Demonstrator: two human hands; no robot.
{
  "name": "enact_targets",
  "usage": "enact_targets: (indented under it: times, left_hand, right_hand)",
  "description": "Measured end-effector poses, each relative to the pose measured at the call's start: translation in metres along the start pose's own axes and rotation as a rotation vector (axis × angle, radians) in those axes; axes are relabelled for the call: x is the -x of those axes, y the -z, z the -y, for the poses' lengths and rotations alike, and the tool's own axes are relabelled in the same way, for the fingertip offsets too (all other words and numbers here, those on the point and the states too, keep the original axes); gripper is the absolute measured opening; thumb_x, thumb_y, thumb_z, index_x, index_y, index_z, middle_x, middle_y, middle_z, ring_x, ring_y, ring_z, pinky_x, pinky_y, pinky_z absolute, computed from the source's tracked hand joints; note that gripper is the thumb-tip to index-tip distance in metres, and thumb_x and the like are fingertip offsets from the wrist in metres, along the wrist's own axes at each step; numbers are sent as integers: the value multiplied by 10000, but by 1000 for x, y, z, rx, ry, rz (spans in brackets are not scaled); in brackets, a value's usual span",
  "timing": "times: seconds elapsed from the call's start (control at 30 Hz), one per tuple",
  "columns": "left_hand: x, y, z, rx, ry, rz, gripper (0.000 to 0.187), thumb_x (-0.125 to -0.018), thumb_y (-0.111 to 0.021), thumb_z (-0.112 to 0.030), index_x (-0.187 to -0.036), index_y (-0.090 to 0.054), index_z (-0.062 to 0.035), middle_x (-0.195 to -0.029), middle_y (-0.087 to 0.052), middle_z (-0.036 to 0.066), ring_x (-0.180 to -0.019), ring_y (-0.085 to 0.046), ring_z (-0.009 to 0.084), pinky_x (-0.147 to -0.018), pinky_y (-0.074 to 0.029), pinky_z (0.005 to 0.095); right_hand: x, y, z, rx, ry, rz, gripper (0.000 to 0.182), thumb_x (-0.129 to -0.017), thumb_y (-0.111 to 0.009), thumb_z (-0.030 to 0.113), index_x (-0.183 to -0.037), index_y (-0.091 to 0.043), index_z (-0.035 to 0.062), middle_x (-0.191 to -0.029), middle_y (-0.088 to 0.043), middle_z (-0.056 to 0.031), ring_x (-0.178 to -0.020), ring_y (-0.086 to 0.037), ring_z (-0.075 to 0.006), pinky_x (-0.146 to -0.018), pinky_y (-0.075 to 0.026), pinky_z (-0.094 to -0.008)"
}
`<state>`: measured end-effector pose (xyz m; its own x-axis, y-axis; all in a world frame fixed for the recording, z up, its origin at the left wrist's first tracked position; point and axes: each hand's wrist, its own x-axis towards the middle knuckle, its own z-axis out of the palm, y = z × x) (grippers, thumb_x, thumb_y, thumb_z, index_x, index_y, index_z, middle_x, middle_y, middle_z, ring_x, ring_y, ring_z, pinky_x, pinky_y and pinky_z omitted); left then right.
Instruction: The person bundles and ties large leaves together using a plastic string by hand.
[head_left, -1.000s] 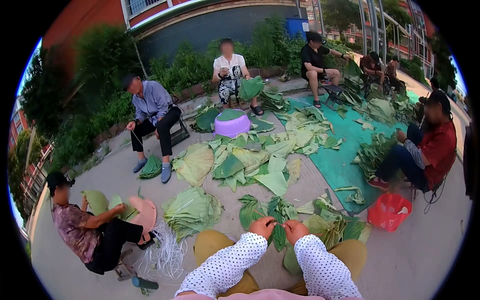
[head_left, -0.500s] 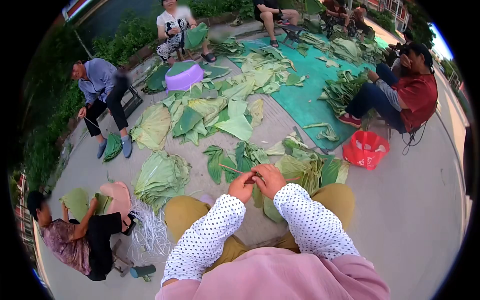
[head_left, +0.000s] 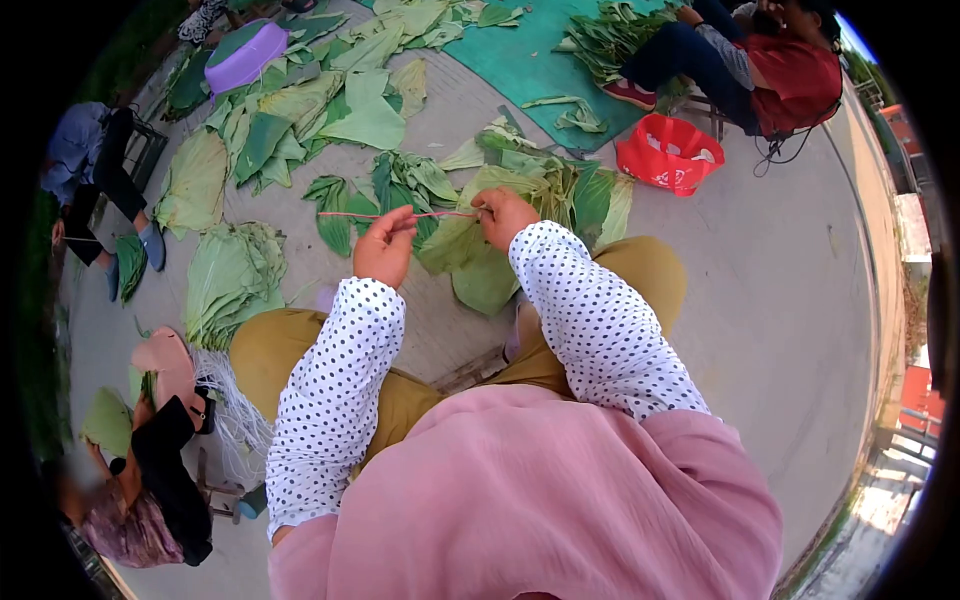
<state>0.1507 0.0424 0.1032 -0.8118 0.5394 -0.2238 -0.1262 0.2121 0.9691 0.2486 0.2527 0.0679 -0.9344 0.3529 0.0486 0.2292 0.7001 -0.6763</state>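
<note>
A thin pink string (head_left: 440,214) runs nearly level between my two hands, its loose end sticking out to the left. My left hand (head_left: 385,250) pinches it partway along. At the string's right end, the fingertips of my right hand (head_left: 505,215) are closed on it. Below and behind my hands, large green leaves (head_left: 485,275) lie on the ground between my knees, some pale and some dark. Darker, crumpled leaves (head_left: 400,180) are just beyond my left hand.
A stack of leaves (head_left: 235,280) lies by my left knee, with white strips (head_left: 235,395) beside it. A red bag (head_left: 668,153) stands at the right. More leaves (head_left: 365,115) spread ahead near a purple basin (head_left: 245,58). Several people sit around, one in red (head_left: 795,85).
My hands have moved apart from being together, and the string is now drawn out between them. The view has tilted down and shifted right.
</note>
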Motion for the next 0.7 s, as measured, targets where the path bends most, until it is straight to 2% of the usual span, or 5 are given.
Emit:
enact_targets:
  times: [0.3,0.43,0.5,0.63,0.7]
  left_hand:
    - [-2,6,0,-11,38,7,387,-904,-441,-9,-1261,-580,-64,-1179,-635,81,-1033,-608,159,-816,-497,283]
    - [5,7,-7,42,97,42,393,-900,-430,-5,-1259,-580,-56,-1200,-624,92,-1042,-604,166,-827,-496,288]
    - [3,16,-10,78,115,86,395,-872,-431,24,-1232,-584,-22,-1214,-615,102,-1035,-608,186,-821,-502,300]
    - [-12,47,18,372,144,63,367,-804,-448,61,-1133,-609,35,-1216,-608,140,-1026,-612,225,-843,-507,341]
    - [-34,72,38,330,377,-388,367,-794,-506,-9,-1144,-610,25,-1276,-574,151,-1067,-598,242,-889,-496,366]
  right_hand:
    - [0,23,-26,681,-273,135,356,-802,-611,137,-1157,-628,162,-1258,-560,-75,-1140,-519,-292,-971,-388,-453]
    - [-5,3,4,321,171,-78,396,-811,-625,152,-1206,-599,149,-1237,-574,-81,-1173,-503,-272,-980,-370,-442]
    - [-6,-3,26,-142,294,184,359,-840,-630,146,-1197,-597,129,-1099,-636,-86,-1054,-576,-279,-939,-418,-424]
    - [-12,-15,32,-150,167,168,338,-871,-629,149,-1204,-590,108,-983,-666,-93,-945,-621,-283,-904,-457,-403]
    - [-26,-4,44,-216,-19,167,363,-856,-661,186,-1201,-592,95,-1084,-652,-119,-1047,-602,-268,-935,-440,-419]
